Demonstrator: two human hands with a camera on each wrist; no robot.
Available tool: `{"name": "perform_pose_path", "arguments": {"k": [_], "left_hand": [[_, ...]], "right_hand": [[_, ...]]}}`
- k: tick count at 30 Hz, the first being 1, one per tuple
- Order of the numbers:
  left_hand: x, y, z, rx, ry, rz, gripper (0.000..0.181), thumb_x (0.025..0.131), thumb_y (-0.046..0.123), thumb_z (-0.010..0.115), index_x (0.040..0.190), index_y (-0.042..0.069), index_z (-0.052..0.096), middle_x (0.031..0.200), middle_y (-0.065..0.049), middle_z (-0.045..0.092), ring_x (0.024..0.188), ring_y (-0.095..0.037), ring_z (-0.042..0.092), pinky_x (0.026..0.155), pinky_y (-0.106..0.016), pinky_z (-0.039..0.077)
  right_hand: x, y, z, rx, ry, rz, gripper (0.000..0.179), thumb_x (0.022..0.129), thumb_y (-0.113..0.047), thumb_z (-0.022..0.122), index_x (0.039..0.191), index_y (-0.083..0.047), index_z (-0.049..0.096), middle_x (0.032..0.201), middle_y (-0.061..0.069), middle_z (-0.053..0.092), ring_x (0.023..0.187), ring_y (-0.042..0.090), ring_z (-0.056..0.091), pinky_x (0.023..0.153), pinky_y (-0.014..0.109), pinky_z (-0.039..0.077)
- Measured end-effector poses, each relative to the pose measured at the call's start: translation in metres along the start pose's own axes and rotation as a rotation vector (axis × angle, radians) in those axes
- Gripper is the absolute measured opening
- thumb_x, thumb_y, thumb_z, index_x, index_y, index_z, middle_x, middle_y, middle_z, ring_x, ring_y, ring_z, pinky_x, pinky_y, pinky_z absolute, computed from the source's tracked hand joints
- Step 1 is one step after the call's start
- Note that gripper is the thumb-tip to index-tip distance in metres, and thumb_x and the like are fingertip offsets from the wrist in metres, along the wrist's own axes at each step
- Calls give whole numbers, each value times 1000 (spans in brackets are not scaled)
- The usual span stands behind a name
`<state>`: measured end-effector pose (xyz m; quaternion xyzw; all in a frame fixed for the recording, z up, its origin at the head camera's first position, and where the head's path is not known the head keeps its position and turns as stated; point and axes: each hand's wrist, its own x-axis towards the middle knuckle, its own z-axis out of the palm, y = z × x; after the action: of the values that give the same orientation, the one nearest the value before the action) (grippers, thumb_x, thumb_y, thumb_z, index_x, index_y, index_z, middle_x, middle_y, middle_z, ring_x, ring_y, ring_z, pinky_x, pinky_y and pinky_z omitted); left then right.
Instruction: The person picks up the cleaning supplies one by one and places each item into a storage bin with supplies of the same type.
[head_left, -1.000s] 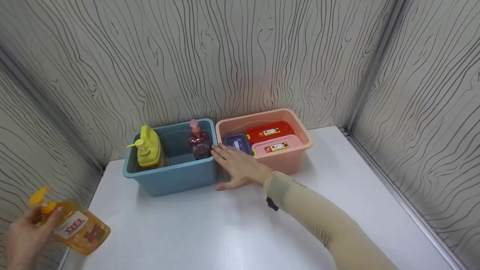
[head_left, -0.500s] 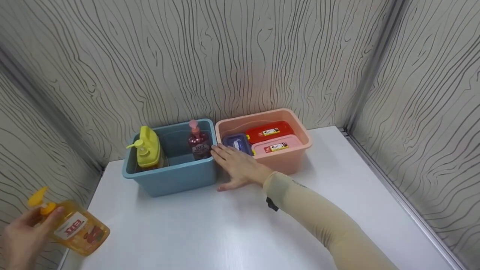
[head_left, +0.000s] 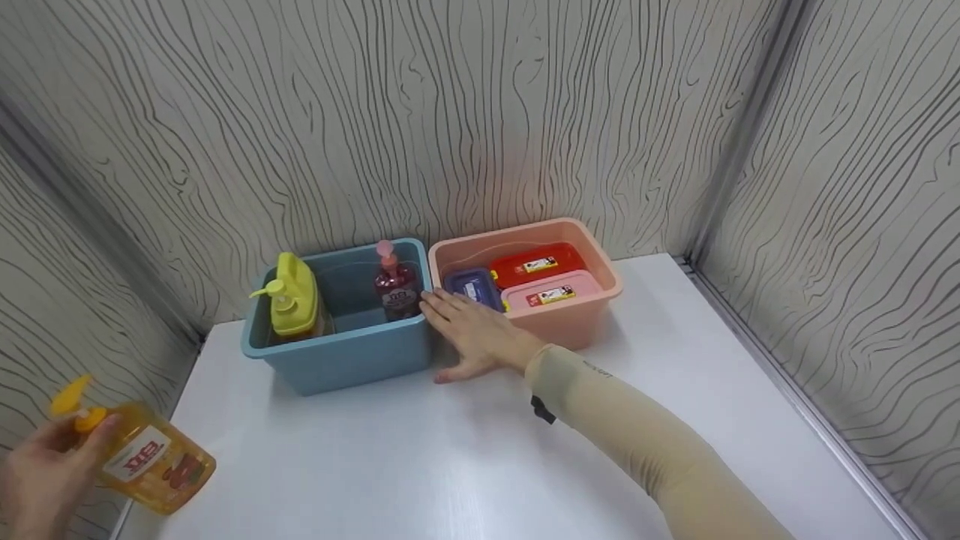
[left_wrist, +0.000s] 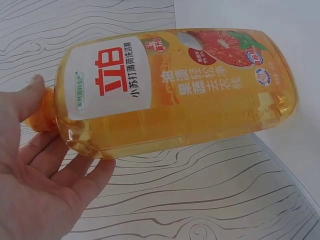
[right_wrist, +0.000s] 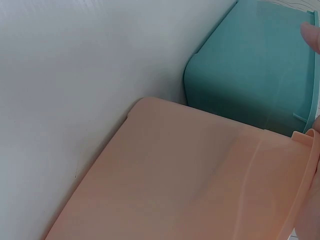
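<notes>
At the lower left of the head view, my left hand (head_left: 49, 472) grips an orange dish soap bottle (head_left: 157, 459) by its neck, below the yellow pump. In the left wrist view the bottle (left_wrist: 175, 90) lies tilted on its side, thumb at the collar and fingers beneath its shoulder. My right hand (head_left: 476, 334) rests with straight fingers on the front rims where a blue bin (head_left: 345, 360) and a pink bin (head_left: 570, 322) meet. Inside the blue bin stand a yellow pump bottle (head_left: 296, 300) and a dark red pump bottle (head_left: 397, 289).
Lidded boxes sit in the pink bin: a navy box (head_left: 474, 289), a red box (head_left: 536, 264) and a pink box (head_left: 555, 291). Both bins stand at the back of a white table (head_left: 450, 465), against a wood-grain patterned wall (head_left: 480, 112).
The orange bottle and my left hand have shifted very slightly left and down. My right hand stays on the bin rims, and the bins look unmoved.
</notes>
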<state>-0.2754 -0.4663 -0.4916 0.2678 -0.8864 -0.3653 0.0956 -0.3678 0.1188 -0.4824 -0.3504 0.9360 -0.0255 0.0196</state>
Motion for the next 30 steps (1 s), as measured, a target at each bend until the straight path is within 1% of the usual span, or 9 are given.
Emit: {"name": "perform_pose_path", "arguments": {"k": [4, 10, 13, 16, 20, 22, 24, 27, 30], "left_hand": [[-3, 3, 1, 11, 11, -6, 80, 115, 51, 56, 167, -8, 38, 164, -43, 48, 144, -59, 54, 107, -70, 55], [-9, 8, 3, 11, 29, -24, 77, 116, 46, 55, 167, -9, 38, 163, -43, 48, 143, -60, 53, 109, -71, 55], [-11, 10, 5, 12, 46, -6, 73, 117, 43, 56, 166, -9, 41, 162, -43, 51, 142, -59, 56, 86, -37, 63], [-13, 12, 5, 24, 57, 6, 72, 117, 42, 57, 164, -11, 43, 160, -43, 53, 140, -59, 58, 64, -15, 45], [-18, 20, 5, 25, 52, 12, 72, 116, 42, 57, 163, -11, 44, 160, -44, 53, 142, -60, 58, 62, -11, 36], [-23, 25, 6, 16, 54, 21, 71, 117, 41, 57, 162, -12, 44, 161, -44, 52, 143, -61, 57, 69, -20, 54], [-28, 30, 7, 3, 59, 23, 68, 117, 38, 56, 162, -13, 43, 162, -44, 50, 146, -62, 54, 91, -42, 67], [-37, 38, 9, -22, 70, 17, 67, 118, 35, 55, 163, -13, 42, 165, -44, 47, 149, -65, 51, 121, -72, 49], [-42, 46, 11, -42, 72, 0, 66, 118, 34, 54, 163, -12, 42, 166, -43, 46, 151, -65, 49, 123, -72, 47]], "right_hand": [[0, 0, 0, 3, -1, 3, 121, 93, -80, 62, 183, -21, 6, 194, 1, 3, 181, 27, 3, 146, 53, 14], [0, 0, 0, 19, -2, 7, 122, 93, -80, 63, 183, -23, 4, 194, -1, 2, 181, 27, 2, 146, 53, 13], [-1, 0, 0, 23, 0, 5, 123, 92, -79, 64, 183, -23, 5, 193, -2, 0, 181, 26, 1, 147, 51, 11], [-1, 0, 1, 24, 6, -3, 123, 92, -79, 65, 183, -22, 5, 193, -2, 1, 181, 26, 1, 147, 49, 10], [-2, 0, 1, 17, 7, -1, 123, 92, -80, 64, 183, -23, 4, 194, -2, 1, 181, 26, 0, 147, 49, 10], [-2, 0, 0, 12, 7, 3, 123, 92, -79, 64, 183, -23, 5, 194, -2, 1, 181, 26, 0, 147, 49, 10], [-2, 0, 0, 10, 9, 3, 123, 92, -79, 65, 183, -23, 5, 194, 0, 3, 181, 27, 1, 147, 49, 11], [-1, 0, 0, 0, 9, 0, 122, 92, -78, 65, 183, -22, 6, 194, 2, 5, 181, 28, 3, 146, 49, 12], [1, 0, 0, -8, 7, -3, 122, 92, -78, 65, 183, -20, 7, 193, 4, 7, 181, 29, 6, 146, 51, 14]]}}
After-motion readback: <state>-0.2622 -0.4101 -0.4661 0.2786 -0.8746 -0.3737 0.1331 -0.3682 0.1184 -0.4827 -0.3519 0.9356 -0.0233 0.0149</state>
